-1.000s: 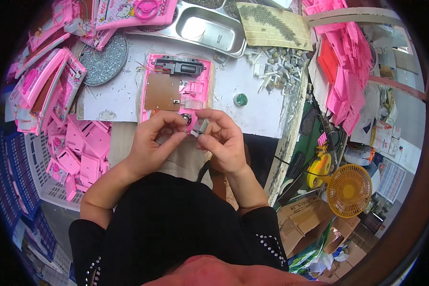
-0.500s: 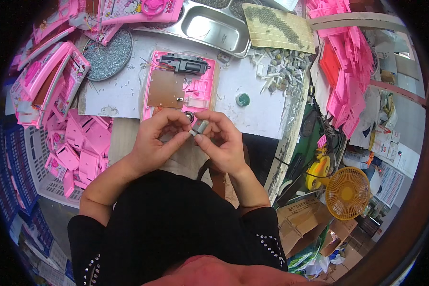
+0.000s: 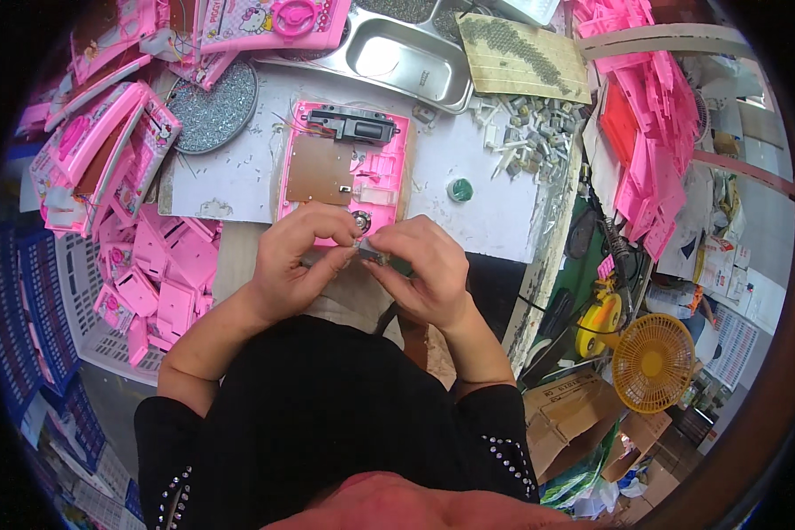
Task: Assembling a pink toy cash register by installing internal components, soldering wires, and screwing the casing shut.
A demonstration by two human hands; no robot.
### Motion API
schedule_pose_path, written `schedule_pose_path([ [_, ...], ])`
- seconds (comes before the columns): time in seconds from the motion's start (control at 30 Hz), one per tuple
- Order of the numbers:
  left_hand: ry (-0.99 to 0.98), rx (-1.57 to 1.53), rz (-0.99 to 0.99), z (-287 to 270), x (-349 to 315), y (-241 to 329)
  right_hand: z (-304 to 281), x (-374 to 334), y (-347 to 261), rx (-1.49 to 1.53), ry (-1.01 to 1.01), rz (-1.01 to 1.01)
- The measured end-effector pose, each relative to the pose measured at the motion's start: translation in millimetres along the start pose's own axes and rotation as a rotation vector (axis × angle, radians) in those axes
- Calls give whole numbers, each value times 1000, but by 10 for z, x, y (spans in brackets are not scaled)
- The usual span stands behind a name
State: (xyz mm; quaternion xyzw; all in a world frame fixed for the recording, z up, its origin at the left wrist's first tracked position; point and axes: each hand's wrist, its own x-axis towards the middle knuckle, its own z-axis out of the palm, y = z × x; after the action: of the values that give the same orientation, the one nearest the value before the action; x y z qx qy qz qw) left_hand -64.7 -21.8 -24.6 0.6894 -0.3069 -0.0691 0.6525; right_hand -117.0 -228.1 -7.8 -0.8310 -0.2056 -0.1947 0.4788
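Note:
My left hand (image 3: 302, 249) and my right hand (image 3: 431, 263) meet at the near edge of a pink plastic toy housing (image 3: 387, 215). Between their fingertips is a small grey metal part (image 3: 373, 254), which looks like a little motor; both hands pinch it, and the fingers hide much of it. The housing lies open side up, with a brown circuit board (image 3: 320, 170), a black battery-box-like part (image 3: 353, 126) and a round metal piece (image 3: 360, 221) close beyond my fingertips.
A round dish of small screws (image 3: 212, 106) stands left of a steel tray (image 3: 406, 62). Small grey-and-white parts (image 3: 526, 132) lie heaped at the right, near a green-filled pot (image 3: 459, 189). Pink casings (image 3: 163, 265) fill a crate at the left; a yellow fan (image 3: 652, 362) stands at the right.
The small grey part has turned in my fingers and now lies lower and flatter between them. My right-hand fingers have shifted around it. The whole view has moved slightly.

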Motion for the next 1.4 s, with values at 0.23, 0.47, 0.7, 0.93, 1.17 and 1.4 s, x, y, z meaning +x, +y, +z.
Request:
schedule_pose_path([
  [0.23,50,137,83,8,-28,-30,8,-2,36,-28,-40,-59],
  [0.47,89,85,-24,13,-33,-28,10,-11,89,-12,-16,-40],
  [0.7,68,117,-23,43,-35,-57,-7,-34,142,-3,8,-47],
  [0.93,119,295,21,25,272,-107,-236,-94,237,-129,77,15],
  [1.17,-169,797,196,165,653,-236,-468,-168,481,-216,275,193],
  [1.4,-48,673,181,-100,511,-247,-259,144,568,-229,34,233],
])
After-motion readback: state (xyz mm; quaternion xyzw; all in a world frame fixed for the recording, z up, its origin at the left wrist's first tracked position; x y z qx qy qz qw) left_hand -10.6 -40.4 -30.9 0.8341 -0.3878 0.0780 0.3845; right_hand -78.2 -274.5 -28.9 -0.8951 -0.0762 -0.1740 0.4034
